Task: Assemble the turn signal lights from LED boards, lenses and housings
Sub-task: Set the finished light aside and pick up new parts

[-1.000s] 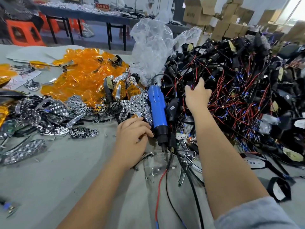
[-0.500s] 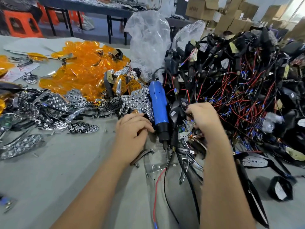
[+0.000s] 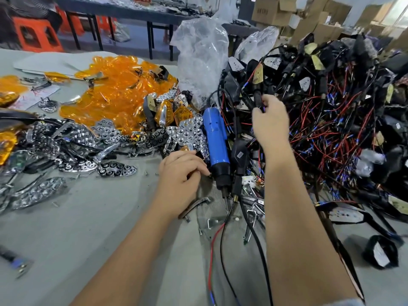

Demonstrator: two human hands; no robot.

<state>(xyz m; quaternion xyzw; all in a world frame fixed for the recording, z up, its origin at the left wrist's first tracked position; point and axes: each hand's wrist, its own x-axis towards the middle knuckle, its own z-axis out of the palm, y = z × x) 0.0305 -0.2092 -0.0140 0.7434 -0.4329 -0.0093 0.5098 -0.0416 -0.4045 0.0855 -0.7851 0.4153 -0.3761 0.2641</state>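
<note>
My right hand (image 3: 270, 124) is raised over the big heap of black housings with red and blue wires (image 3: 335, 120) and grips the black stem of one housing (image 3: 257, 93) at the heap's left side. My left hand (image 3: 180, 180) rests on the grey table with its fingers curled, the fingertips against the black nose of the blue electric screwdriver (image 3: 215, 140); what it holds is hidden. Orange lenses (image 3: 119, 89) are piled at the back left. Chrome reflectors (image 3: 189, 133) lie scattered in front of them.
A crumpled clear plastic bag (image 3: 201, 54) stands behind the screwdriver. Loose brackets and screws (image 3: 251, 208) lie between my arms. A lone black housing (image 3: 380, 252) sits at the right front. Cardboard boxes (image 3: 271, 9) and orange stools (image 3: 35, 34) stand beyond the table.
My right hand rose from low beside the screwdriver up into the heap and took hold of a housing stem. My left hand stayed in place.
</note>
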